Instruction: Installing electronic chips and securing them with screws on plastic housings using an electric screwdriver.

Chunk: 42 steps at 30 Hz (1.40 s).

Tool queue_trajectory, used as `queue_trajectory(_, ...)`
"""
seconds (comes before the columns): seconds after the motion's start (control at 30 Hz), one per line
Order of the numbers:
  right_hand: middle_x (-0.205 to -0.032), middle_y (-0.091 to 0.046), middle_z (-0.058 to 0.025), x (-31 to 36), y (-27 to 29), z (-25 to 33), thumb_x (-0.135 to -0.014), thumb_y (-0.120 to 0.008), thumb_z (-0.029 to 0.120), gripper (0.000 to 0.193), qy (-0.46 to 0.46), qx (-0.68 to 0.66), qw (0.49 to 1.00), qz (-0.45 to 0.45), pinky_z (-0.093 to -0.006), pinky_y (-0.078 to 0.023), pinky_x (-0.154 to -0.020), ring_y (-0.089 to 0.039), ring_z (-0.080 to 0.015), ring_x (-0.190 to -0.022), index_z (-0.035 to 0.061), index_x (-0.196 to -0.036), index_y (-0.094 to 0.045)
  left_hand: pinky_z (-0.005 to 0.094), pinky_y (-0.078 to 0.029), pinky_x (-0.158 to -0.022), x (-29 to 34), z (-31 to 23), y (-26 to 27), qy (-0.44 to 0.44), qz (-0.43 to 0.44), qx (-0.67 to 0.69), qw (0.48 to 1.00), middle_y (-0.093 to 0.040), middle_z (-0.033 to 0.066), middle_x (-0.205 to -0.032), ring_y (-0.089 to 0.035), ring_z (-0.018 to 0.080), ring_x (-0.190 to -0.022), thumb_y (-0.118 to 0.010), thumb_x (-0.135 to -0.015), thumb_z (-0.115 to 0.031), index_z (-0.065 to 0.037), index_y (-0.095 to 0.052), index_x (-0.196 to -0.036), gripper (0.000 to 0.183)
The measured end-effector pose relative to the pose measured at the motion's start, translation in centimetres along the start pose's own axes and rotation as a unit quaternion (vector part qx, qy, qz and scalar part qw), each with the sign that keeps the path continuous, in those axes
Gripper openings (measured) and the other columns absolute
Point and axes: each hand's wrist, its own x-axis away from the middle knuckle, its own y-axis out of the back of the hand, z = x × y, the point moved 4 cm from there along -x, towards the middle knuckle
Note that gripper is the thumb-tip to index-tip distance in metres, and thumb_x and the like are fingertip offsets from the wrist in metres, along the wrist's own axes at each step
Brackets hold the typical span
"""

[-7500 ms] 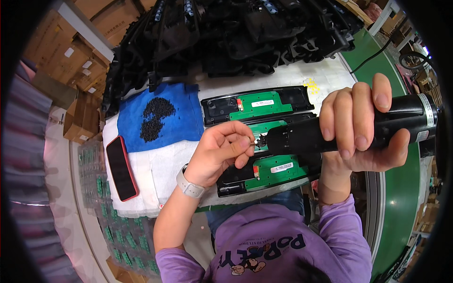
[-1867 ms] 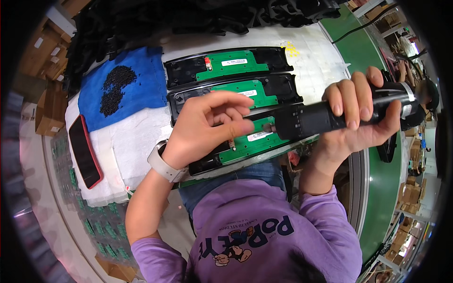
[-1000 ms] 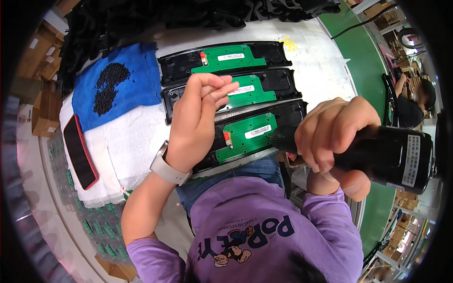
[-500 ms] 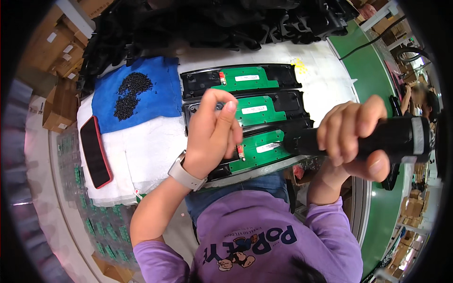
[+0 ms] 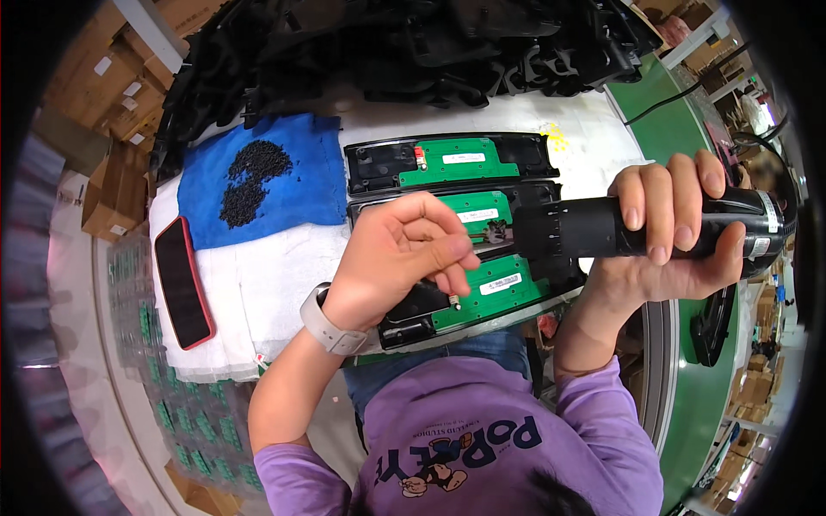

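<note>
The right hand (image 5: 667, 228) is wrapped tightly around a black power screwdriver (image 5: 637, 228), which lies nearly level with its nose pointing left toward the middle board (image 5: 477, 211). The left hand (image 5: 396, 258) is curled, its fingertips (image 5: 456, 262) pinched together just above the near board (image 5: 490, 288); whether a screw is held between them is too small to tell. Three black trays with green boards lie side by side under and beyond the hands; the far board (image 5: 447, 162) lies clear of both. A watch (image 5: 331, 320) sits on the left wrist. Left of the left hand, a blue cloth (image 5: 297, 185) carries a pile of small black screws (image 5: 249, 176), and farther left a red-edged phone (image 5: 182, 282) rests on the white pad (image 5: 258, 301) covering the bench. Beyond the trays lies a heap of black plastic parts (image 5: 413, 47). A green belt (image 5: 688, 378) runs to the right of the right hand.
</note>
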Motion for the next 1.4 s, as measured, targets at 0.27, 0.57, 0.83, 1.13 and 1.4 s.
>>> queue_trajectory(0.27, -0.069, -0.047, -0.0022, 0.4, 0.6, 0.1, -0.085, -0.049, 0.032, 0.035, -0.004, -0.028, 0.999, 0.027, -0.0349, -0.041, -0.065, -0.048, -0.0136, -0.054, 0.0039, -0.105, -0.045, 0.0191, -0.046, -0.048, 0.2, 0.0, -0.1, -0.016, -0.028, -0.03, 0.999, -0.061, 0.0094, -0.07, -0.061, 0.0122, -0.056, -0.061, -0.082, -0.006, 0.003, -0.059, -0.082, 0.01)
queue_trajectory(0.57, -0.07, -0.047, -0.002, 0.9, 0.7, 0.2, -0.085, -0.048, 0.033, 0.036, 0.001, -0.014, 1.0, 0.017, -0.0352, -0.041, -0.066, -0.048, -0.0138, -0.054, 0.0033, -0.106, -0.044, 0.0182, -0.043, -0.046, 0.3, 1.0, -0.5, -0.013, -0.035, -0.05, 0.998, -0.061, 0.0082, -0.068, -0.06, 0.0117, -0.053, -0.06, -0.083, -0.008, 0.004, -0.061, -0.08, 0.012)
queue_trajectory(0.83, -0.063, -0.048, 0.0012, 1.6, 0.5, -0.2, -0.081, -0.056, 0.029, 0.033, -0.062, -0.059, 0.996, -0.034, -0.029, -0.04, -0.058, -0.048, -0.0097, -0.048, 0.0045, -0.098, -0.043, 0.0229, -0.048, -0.07, 0.4, 0.1, -1.2, -0.146, -0.008, -0.201, 0.969, -0.061, 0.0102, -0.094, -0.06, 0.0153, -0.087, -0.06, -0.083, -0.01, 0.004, -0.06, -0.099, 0.022)
queue_trajectory(1.13, -0.058, -0.057, 0.0008, 4.6, -1.8, -1.0, -0.073, -0.073, 0.033, 0.041, -0.131, 0.067, 0.976, 0.161, -0.0237, -0.047, -0.043, -0.055, -0.0115, -0.042, 0.007, -0.091, -0.046, 0.03, -0.04, -0.093, -0.7, 1.5, -0.1, -0.183, -0.088, -0.062, 0.977, -0.053, 0.0167, -0.117, -0.052, 0.0203, -0.109, -0.04, -0.093, -0.01, 0.0, -0.048, -0.105, 0.018)
queue_trajectory(1.4, -0.062, -0.058, -0.0068, 4.7, -3.9, -1.2, -0.07, -0.075, 0.019, 0.035, -0.185, 0.105, 0.955, 0.207, -0.0286, -0.044, -0.04, -0.056, -0.0183, -0.046, 0.002, -0.087, -0.05, 0.03, -0.049, -0.08, -0.5, 1.8, -0.9, -0.203, -0.076, -0.106, 0.97, -0.054, 0.02, -0.107, -0.057, 0.0263, -0.104, -0.029, -0.095, -0.014, 0.0, -0.041, -0.1, 0.019)
